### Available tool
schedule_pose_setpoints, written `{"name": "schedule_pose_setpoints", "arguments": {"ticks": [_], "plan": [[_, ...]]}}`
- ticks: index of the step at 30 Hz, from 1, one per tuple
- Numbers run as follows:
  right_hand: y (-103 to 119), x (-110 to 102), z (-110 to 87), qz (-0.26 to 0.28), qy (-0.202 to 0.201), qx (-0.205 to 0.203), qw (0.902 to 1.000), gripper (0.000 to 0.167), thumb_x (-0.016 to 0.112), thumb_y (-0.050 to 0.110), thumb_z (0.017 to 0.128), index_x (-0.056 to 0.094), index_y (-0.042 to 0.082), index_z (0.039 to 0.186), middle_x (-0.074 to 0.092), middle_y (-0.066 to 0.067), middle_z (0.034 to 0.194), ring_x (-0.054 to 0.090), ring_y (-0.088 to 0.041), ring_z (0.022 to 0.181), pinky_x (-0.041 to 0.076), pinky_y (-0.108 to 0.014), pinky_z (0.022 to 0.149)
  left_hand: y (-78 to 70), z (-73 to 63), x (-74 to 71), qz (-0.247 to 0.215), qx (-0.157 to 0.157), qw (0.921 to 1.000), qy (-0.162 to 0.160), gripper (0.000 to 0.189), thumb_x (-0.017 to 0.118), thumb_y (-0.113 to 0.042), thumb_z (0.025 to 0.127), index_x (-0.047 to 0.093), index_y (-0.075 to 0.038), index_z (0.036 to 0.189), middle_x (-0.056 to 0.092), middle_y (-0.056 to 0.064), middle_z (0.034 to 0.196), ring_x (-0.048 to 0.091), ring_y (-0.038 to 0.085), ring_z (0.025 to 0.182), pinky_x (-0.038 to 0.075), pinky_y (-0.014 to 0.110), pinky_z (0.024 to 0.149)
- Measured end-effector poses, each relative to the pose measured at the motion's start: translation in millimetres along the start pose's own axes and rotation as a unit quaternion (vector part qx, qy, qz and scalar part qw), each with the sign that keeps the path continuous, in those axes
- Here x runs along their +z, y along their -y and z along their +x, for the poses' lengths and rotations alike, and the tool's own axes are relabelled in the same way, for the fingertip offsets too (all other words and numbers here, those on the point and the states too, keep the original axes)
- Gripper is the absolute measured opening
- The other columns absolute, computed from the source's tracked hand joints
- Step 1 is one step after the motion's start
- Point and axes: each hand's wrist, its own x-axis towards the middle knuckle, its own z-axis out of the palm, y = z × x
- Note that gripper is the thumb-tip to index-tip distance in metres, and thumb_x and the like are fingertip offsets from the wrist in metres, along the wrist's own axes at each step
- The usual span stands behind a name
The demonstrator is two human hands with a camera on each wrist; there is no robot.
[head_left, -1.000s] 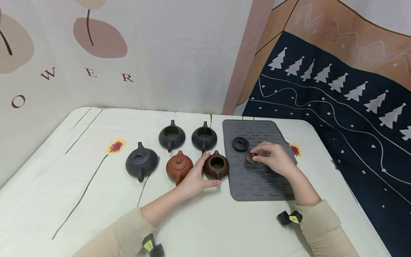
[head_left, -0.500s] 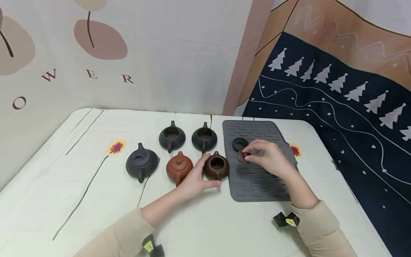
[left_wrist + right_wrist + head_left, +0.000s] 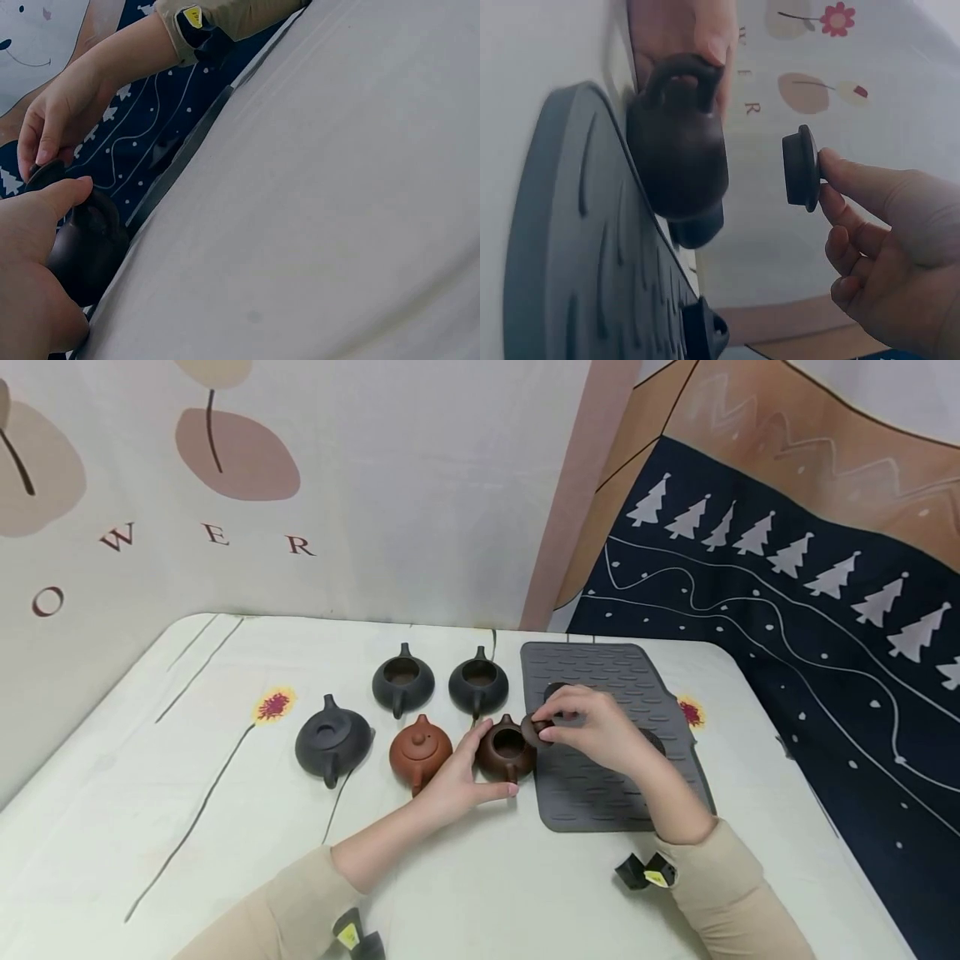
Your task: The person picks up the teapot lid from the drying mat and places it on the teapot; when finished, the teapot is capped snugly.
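Lidding looks partway by my count: two pots covered, three without lids. Covered: the terracotta teapot (image 3: 412,762), just left of my left hand (image 3: 453,777), and the charcoal teapot (image 3: 330,753), farther left; its top looks closed. Without lids: the brown teapot (image 3: 497,766) at my left hand, plus the left black teapot (image 3: 402,698) and the right black teapot (image 3: 478,700), both beyond that hand. The brown one seems to be the step in hand; the two black ones look left to do.

My left hand holds round the brown teapot, thumb on the near side by the handle, fingers on the left side, thumb and fingers well apart with the pot between. My right hand (image 3: 596,727) pinches the brown lid (image 3: 531,735) by its knob, thumb against fingertips. In the right wrist view the lid is apart from the pot, plug side down. From above it overlaps the right edge of the pot, so it's between my two hands, near the mouth but not seated.

Gray mat (image 3: 592,802) lies under my right hand. Black lid (image 3: 553,690) is on it, just beyond my right fingers, partly hidden. A second dark round piece (image 3: 654,742), probably another lid, peeks out behind my right wrist.
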Motion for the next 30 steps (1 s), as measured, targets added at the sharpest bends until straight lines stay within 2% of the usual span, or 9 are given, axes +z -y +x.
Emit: {"name": "schedule_pose_setpoints", "arguments": {"ticks": [4,9,14,22,30], "plan": [[2,5,4.2,0.011,0.012,-0.014,0.9998,0.017,0.076,0.01,0.082,0.075,0.011,0.099,0.065,0.002,0.099,0.058,-0.025,0.089,0.049,-0.034,0.067,-0.4,-0.8,0.3,0.006,-0.002,1.0,0.003,0.097,0.08,-0.02,0.08,0.019,-0.006,0.153,0.016,0.011,0.157,0.013,0.022,0.143,0.019,0.045,0.112],[0,12,10.1,0.012,0.019,-0.031,0.9993,0.018,0.076,0.007,0.082,0.075,0.01,0.099,0.065,0.002,0.098,0.058,-0.024,0.088,0.05,-0.037,0.069,0.7,-0.1,0.5,0.011,-0.003,0.9999,0.001,0.097,0.08,-0.021,0.08,0.018,-0.007,0.153,0.016,0.009,0.157,0.012,0.021,0.143,0.018,0.044,0.113],[-1,19,14.8,0.002,0.031,-0.026,0.9992,0.018,0.076,0.009,0.082,0.075,0.011,0.099,0.065,0.003,0.098,0.056,-0.026,0.09,0.048,-0.039,0.072,0.7,0.4,0.3,0.015,-0.003,0.9999,-0.002,0.097,0.08,-0.022,0.079,0.018,-0.007,0.153,0.016,0.009,0.157,0.013,0.021,0.143,0.019,0.044,0.112],[-3,26,21.1,-0.009,0.046,-0.019,0.9987,0.017,0.076,0.01,0.082,0.075,0.011,0.099,0.066,0.004,0.096,0.054,-0.026,0.084,0.046,-0.033,0.068,-0.7,-0.4,-0.3,0.012,-0.005,0.9999,-0.001,0.097,0.08,-0.021,0.079,0.019,-0.008,0.153,0.016,0.009,0.157,0.014,0.021,0.143,0.02,0.044,0.112],[-7,31,24.8,-0.022,0.063,-0.018,0.9976,0.016,0.076,0.01,0.082,0.075,0.012,0.098,0.066,0.005,0.095,0.054,-0.027,0.083,0.044,-0.033,0.067,-1.6,-1.4,-0.3,0.004,-0.005,1.0,-0.001,0.097,0.08,-0.021,0.079,0.019,-0.008,0.153,0.017,0.008,0.157,0.015,0.02,0.142,0.02,0.044,0.112]]}}
